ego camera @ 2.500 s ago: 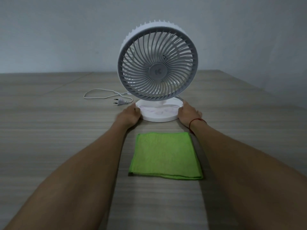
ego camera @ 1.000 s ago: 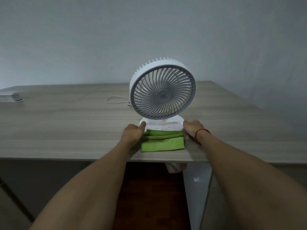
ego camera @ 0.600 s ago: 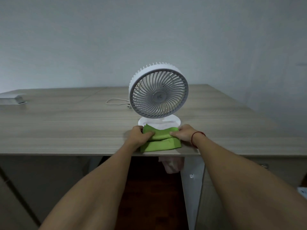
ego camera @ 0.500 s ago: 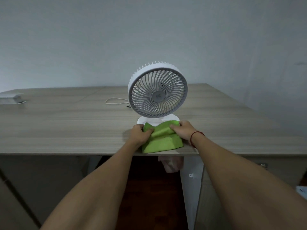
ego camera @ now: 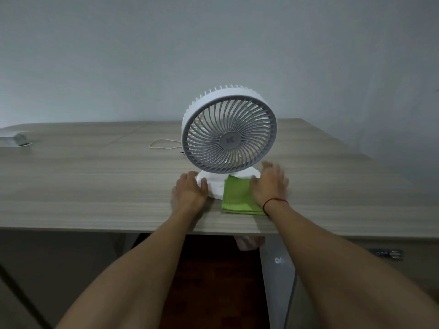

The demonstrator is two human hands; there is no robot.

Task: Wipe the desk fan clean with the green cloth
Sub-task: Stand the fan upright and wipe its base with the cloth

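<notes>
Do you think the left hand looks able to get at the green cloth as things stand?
Probably yes: the left hand rests at the fan base, the green cloth lies close beside it, and nothing stands between.

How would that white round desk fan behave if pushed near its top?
The white round desk fan probably tips easily: its wide head stands on a smaller round base. It is likely light, since it looks like plastic. The left hand touching the base may steady it.

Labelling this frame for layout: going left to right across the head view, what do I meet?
Grey object, white cord, left hand, green cloth, right hand; the fan spans several, so omitted.
</notes>
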